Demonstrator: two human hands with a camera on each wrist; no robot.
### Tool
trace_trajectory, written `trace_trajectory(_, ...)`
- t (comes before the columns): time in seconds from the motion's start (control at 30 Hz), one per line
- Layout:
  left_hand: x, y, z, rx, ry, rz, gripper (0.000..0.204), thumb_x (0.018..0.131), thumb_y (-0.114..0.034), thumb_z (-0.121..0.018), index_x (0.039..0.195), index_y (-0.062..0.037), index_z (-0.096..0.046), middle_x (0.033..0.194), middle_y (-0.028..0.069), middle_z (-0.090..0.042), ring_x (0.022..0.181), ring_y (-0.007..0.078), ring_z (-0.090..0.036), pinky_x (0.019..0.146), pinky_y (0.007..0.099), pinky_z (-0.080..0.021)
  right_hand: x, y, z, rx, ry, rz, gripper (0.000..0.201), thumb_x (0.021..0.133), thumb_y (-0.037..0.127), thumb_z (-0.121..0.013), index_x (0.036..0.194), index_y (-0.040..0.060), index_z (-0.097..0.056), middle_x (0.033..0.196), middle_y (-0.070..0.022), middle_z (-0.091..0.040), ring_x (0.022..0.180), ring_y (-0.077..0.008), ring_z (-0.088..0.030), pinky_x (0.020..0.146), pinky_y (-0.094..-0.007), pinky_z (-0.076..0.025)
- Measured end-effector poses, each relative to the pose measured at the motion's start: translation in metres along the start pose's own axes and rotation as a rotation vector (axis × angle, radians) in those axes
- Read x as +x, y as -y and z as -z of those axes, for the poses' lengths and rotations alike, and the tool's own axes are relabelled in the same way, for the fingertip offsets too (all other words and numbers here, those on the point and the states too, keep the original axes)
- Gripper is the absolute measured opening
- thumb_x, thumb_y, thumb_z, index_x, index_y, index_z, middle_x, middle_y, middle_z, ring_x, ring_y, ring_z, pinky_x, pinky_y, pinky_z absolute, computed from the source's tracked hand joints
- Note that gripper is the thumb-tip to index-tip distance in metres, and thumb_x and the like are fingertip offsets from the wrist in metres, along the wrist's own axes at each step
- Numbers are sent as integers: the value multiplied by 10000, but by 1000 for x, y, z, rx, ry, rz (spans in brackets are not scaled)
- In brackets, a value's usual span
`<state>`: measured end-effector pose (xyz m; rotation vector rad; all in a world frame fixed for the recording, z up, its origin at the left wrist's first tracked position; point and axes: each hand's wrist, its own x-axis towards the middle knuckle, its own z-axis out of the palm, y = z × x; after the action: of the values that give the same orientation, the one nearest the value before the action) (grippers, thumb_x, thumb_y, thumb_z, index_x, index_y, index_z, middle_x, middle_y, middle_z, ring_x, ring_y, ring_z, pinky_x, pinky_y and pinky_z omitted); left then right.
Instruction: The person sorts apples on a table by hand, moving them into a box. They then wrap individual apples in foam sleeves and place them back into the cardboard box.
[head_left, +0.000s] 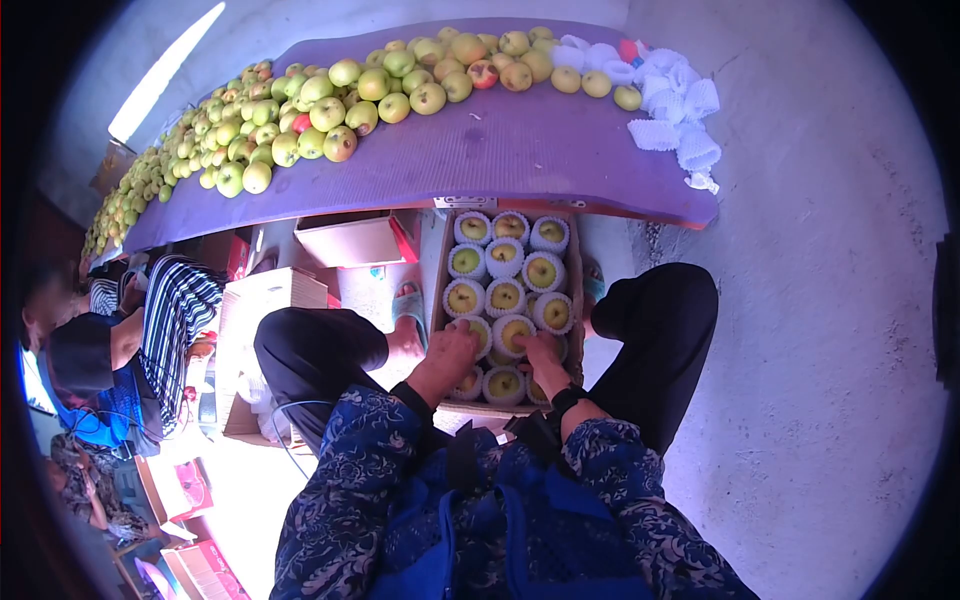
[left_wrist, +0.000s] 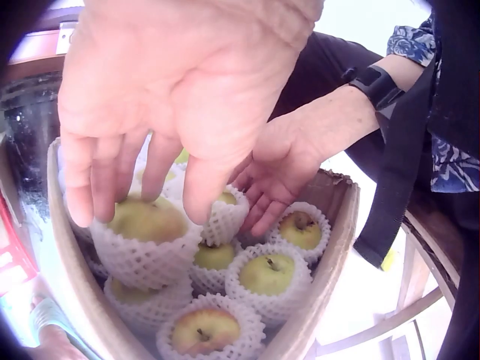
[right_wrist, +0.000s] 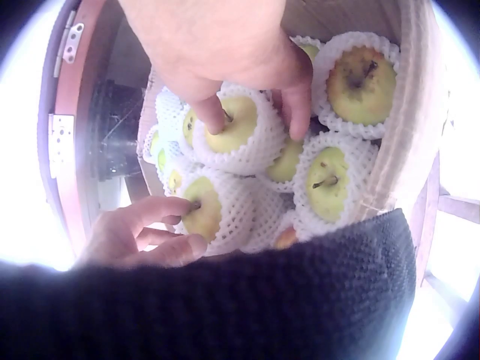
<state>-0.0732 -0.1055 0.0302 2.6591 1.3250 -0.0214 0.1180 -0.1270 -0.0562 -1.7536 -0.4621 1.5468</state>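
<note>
Pale yellow-green apples in white foam nets fill an open cardboard box (head_left: 437,290) between the person's knees. My left hand (head_left: 452,355) holds a netted apple (left_wrist: 146,229) near the box's left side; its thumb and fingers straddle the top. In the right wrist view its fingertips meet that apple (right_wrist: 206,214) near the stem. My right hand (head_left: 545,360) bends over a neighbouring netted apple (right_wrist: 244,127), one digit touching its top and other fingers reaching down its side. Those fingers look mostly straight in the left wrist view. More netted apples (head_left: 503,385) lie close around both hands.
A purple-covered table (head_left: 430,160) stands just ahead, its edge over the box's far end. Loose apples (head_left: 320,115) and empty foam nets (head_left: 685,105) lie on it. Other cartons (head_left: 350,240) stand to the left, near a seated person in striped clothing (head_left: 180,310).
</note>
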Motion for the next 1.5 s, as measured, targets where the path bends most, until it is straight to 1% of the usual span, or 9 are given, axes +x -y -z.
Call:
trace_trajectory(0.17,0,1,4,5,54,10,307,678,-189,-710,944,-61,-628,959,148,-562,896,317,-601,728,433,-512,9,-7,0,-12,0,16,430,730,221,-727,1078,67,-526,1074,-87,-560,917,-243,-571,628,-381,-493)
trace_trajectory(0.27,0,0,7,14,70,15,305,675,-193,-713,938,-63,-630,976,145,-558,897,315,-601,730,432,-513,-4,3,-4,-24,-44,20,470,716,212,-751,1091,53,-516,1058,-95,-572,906,-239,-583,627,-375,-499)
trace_trajectory(0.47,1,0,7,7,57,35,302,678,-195,-713,936,-61,-630,997,144,-555,909,316,-600,738,431,-514,-1,1,-4,-49,-32,36,492,713,202,-764,1104,47,-510,1040,-97,-585,914,-236,-589,619,-372,-506)
trace_trajectory(0.87,2,1,5,-38,66,41,301,679,-209,-718,936,-74,-641,1001,147,-563,946,326,-590,774,453,-500,-3,2,-1,-54,122,41,478,745,217,-738,1144,89,-507,1106,-88,-563,991,-239,-567,678,-400,-523)
trace_trajectory(0.97,1,2,2,-49,20,38,277,680,-202,-712,914,-74,-639,986,145,-564,928,324,-594,758,451,-501,-1,-3,-6,-40,14,31,506,698,219,-760,1122,42,-546,1065,-104,-602,915,-240,-610,560,-362,-526)
trace_trajectory(1.07,3,4,-2,-23,32,49,262,681,-194,-704,900,-70,-633,976,144,-565,907,323,-599,744,449,-502,5,-4,-5,-32,47,-13,532,685,198,-771,1130,48,-521,1089,-100,-587,950,-246,-598,566,-367,-534)
trace_trajectory(1.17,2,4,-1,-36,14,38,248,680,-185,-695,890,-67,-633,970,143,-567,895,323,-604,739,447,-505,2,-3,-4,-13,102,20,588,707,194,-773,1181,66,-450,1133,-116,-538,1023,-274,-549,676,-421,-532)
trace_trajectory(1.37,3,5,-4,-30,-9,46,195,701,-163,-660,868,-65,-638,961,144,-570,882,321,-609,733,449,-509,5,-7,-5,17,54,20,629,674,156,-798,1184,65,-440,1116,-112,-548,964,-259,-578,632,-391,-541)
trace_trajectory(1.5,3,6,-4,-34,-5,46,194,708,-159,-652,877,-63,-639,965,145,-570,888,319,-608,728,446,-511,5,-6,-5,28,47,30,578,672,163,-801,1134,52,-472,1063,-105,-573,917,-246,-592,615,-379,-538)
